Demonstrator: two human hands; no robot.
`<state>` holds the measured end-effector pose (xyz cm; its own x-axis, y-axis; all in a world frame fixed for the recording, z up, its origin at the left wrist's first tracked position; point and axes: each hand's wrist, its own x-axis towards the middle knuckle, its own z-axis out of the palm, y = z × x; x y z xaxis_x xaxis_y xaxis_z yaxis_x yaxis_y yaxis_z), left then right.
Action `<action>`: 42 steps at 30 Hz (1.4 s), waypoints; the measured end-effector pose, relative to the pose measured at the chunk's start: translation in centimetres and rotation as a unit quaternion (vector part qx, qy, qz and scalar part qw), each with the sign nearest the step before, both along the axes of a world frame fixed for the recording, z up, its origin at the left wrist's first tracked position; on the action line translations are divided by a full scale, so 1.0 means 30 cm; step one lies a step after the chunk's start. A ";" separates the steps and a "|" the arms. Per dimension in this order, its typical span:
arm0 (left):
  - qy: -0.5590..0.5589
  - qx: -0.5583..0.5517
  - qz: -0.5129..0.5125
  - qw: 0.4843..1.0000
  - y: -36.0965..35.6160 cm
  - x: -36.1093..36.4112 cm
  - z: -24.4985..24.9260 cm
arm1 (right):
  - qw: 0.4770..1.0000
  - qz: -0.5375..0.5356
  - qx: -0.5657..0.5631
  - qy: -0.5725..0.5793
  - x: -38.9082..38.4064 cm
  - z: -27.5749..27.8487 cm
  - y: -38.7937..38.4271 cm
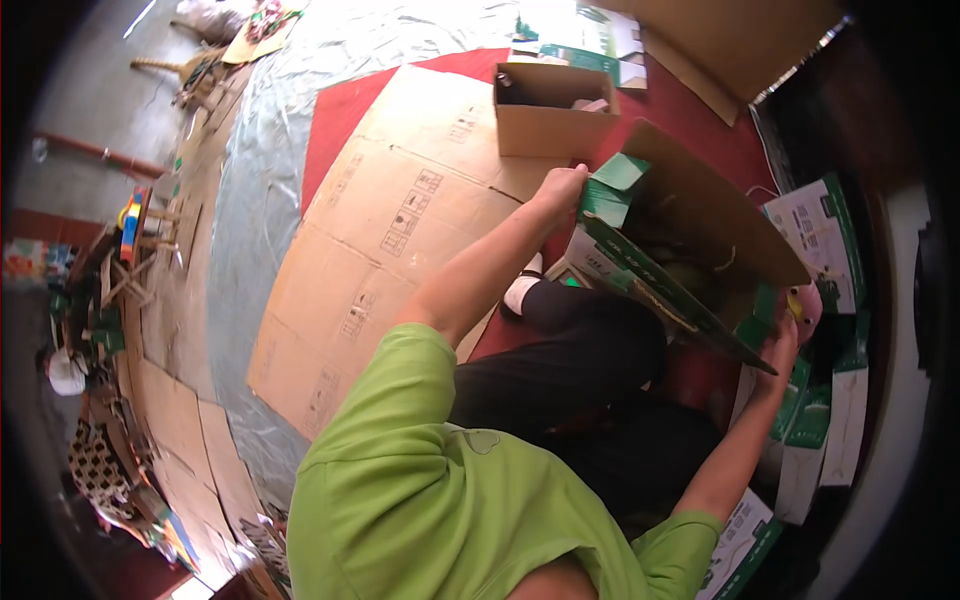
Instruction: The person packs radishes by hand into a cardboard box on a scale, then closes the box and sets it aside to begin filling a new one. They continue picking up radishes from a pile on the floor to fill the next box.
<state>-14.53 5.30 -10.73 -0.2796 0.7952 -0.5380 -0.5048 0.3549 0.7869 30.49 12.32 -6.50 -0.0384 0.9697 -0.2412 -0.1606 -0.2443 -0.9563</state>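
Note:
An opened-out green and white cardboard box (668, 288), brown on its inside, is held tilted over my legs. My left hand (562, 190) grips its far left corner, beside a folded green flap. At the near right end, my right hand (780, 348) is closed around the box's edge, with a green end flap close by. Just beyond my right hand is a pink thing with a yellow part (806, 304), perhaps a soft toy. The inside of the box is shadowed, and I cannot make out what is in it.
A large flat cardboard sheet (385, 215) covers the red mat to the left. An open brown carton (555, 130) stands ahead. More green and white boxes (822, 240) lie to the right. Wooden stools (150, 240) and household items line the far left.

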 end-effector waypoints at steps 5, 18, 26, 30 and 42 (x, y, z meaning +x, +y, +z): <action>0.057 -0.042 0.053 0.996 -0.166 -0.271 0.000 | 0.999 0.018 0.008 -0.027 -0.280 0.125 0.045; 0.040 -0.057 0.195 0.978 -1.200 -0.878 -0.048 | 0.960 0.244 -0.067 -0.121 -1.311 0.010 -0.432; 0.025 -0.164 0.213 0.963 -1.831 -1.217 -0.201 | 0.885 0.350 -0.046 -0.302 -1.634 -0.341 -0.849; 0.023 -0.221 0.209 0.952 -1.973 -1.294 -0.206 | 0.846 0.465 -0.186 -0.181 -1.578 -0.257 -0.956; 0.281 -0.302 0.381 0.827 -2.107 -1.446 -0.091 | 0.907 0.420 -0.033 0.009 -1.397 0.022 -0.614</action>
<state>-57.90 -57.92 -13.44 -0.9169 -0.0940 -0.3878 -0.3779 0.5169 0.7681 -11.43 -6.11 -5.83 -0.7615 0.5795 -0.2904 0.0942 -0.3444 -0.9341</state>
